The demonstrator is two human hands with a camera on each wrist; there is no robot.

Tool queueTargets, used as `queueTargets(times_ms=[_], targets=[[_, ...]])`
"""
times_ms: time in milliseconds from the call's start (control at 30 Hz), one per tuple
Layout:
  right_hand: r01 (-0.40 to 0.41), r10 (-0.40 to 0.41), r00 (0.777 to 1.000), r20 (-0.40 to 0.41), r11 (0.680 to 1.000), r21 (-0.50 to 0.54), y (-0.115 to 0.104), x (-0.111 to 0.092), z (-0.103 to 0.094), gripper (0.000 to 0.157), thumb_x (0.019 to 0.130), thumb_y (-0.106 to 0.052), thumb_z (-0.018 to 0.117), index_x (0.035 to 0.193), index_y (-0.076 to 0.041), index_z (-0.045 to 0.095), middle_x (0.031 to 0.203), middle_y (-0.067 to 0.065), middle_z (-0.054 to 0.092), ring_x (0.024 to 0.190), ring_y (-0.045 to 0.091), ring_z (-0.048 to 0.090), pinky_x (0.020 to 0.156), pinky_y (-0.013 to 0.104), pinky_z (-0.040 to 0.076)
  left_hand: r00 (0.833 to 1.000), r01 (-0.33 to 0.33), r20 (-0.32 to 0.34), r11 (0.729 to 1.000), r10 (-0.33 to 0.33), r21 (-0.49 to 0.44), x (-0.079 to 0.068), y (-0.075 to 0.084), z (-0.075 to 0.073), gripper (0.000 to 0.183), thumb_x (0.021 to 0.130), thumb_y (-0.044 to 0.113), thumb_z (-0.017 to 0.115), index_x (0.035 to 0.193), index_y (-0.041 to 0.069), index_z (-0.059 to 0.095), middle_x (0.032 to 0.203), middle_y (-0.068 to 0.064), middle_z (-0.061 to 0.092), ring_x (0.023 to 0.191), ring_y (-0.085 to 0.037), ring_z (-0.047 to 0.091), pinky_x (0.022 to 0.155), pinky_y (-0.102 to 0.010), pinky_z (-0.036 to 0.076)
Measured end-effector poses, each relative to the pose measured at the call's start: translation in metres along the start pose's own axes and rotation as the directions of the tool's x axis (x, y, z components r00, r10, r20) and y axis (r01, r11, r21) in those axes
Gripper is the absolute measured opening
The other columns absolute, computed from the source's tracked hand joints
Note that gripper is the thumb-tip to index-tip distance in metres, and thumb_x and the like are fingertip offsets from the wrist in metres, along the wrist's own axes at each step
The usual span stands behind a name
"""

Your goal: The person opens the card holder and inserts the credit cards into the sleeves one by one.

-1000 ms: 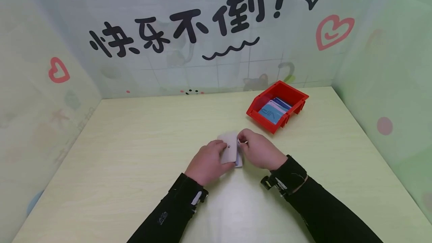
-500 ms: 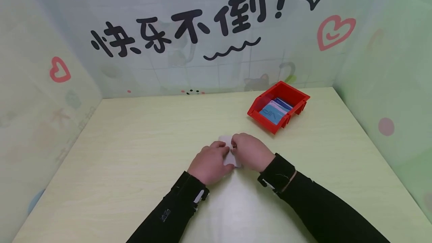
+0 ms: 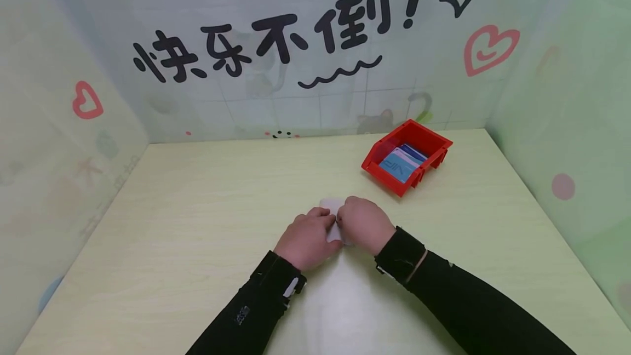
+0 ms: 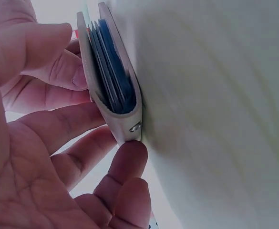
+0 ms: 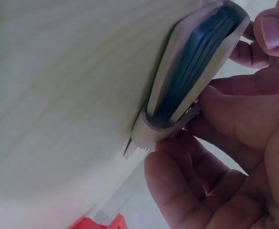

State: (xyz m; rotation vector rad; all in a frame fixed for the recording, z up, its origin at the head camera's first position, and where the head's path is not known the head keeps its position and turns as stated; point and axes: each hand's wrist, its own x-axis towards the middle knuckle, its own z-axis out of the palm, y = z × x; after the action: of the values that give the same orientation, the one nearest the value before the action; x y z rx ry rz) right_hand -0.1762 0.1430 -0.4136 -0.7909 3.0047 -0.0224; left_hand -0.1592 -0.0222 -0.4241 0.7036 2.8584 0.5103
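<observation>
A small pale card holder lies on the table between both hands, its cover folded over. Blue-edged card leaves show inside it in the left wrist view, with a round metal snap on its spine. My left hand holds the holder from the left, fingertips at the spine and cover, thumb at the near end. From the right, my right hand grips the opposite edge with curled fingers. In the right wrist view its thumb and fingers meet the band around that edge. The hands hide much of the holder from above.
A red plastic bin stands at the back right, with blue and pink cards inside. The pale wooden table is enclosed by printed walls at the back and both sides.
My right hand has moved left over the holder's right edge, and the raised cover now lies flatter. My left hand has stayed nearly in place.
</observation>
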Motion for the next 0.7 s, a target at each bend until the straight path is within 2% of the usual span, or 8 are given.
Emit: queueTargets(times_ms=[100, 333, 533, 700], targets=[[0.007, -0.008, 1.000, -0.021, 1.000, -0.019, -0.001, -0.002, 0.004, 0.013, 0.091, -0.016, 0.081, 0.092, -0.004, 0.080, 0.075, 0.008, 0.064, 0.072, 0.020, 0.055, 0.069, 0.034, 0.056, 1.000, -0.005, -0.005, 1.000, 0.005, 0.013, 0.000, -0.001, 0.001, 0.054, 0.098, 0.037, 0.070, 0.143, 0.006, 0.065, 0.152, -0.014, 0.058, 0.137, -0.037, 0.058, 0.112, -0.049, 0.049], [0.062, -0.069, 0.992, -0.102, 0.995, -0.076, -0.002, -0.011, 0.012, 0.022, 0.090, -0.015, 0.083, 0.105, -0.001, 0.078, 0.080, 0.012, 0.060, 0.071, 0.021, 0.052, 0.064, 0.030, 0.050, 1.000, -0.001, 0.010, 1.000, 0.001, 0.031, 0.001, -0.001, 0.002, 0.056, 0.100, 0.039, 0.068, 0.146, 0.009, 0.063, 0.154, -0.013, 0.057, 0.139, -0.037, 0.057, 0.114, -0.049, 0.047], [0.041, -0.047, 0.991, -0.123, 0.998, -0.052, -0.005, -0.015, 0.014, 0.028, 0.091, -0.014, 0.082, 0.114, 0.001, 0.076, 0.086, 0.013, 0.061, 0.073, 0.022, 0.051, 0.066, 0.030, 0.051, 1.000, 0.010, 0.023, 0.999, -0.011, 0.040, 0.002, -0.001, 0.002, 0.057, 0.101, 0.040, 0.067, 0.148, 0.010, 0.061, 0.155, -0.013, 0.056, 0.141, -0.036, 0.055, 0.115, -0.049, 0.046], [0.039, -0.046, 0.989, -0.139, 0.998, -0.052, -0.006, -0.017, 0.015, 0.027, 0.092, -0.013, 0.080, 0.114, 0.001, 0.075, 0.086, 0.013, 0.059, 0.072, 0.022, 0.050, 0.065, 0.030, 0.051, 1.000, 0.007, 0.024, 0.999, -0.008, 0.043, 0.002, -0.001, 0.001, 0.057, 0.101, 0.040, 0.067, 0.149, 0.010, 0.061, 0.155, -0.013, 0.056, 0.142, -0.035, 0.054, 0.116, -0.049, 0.045]])
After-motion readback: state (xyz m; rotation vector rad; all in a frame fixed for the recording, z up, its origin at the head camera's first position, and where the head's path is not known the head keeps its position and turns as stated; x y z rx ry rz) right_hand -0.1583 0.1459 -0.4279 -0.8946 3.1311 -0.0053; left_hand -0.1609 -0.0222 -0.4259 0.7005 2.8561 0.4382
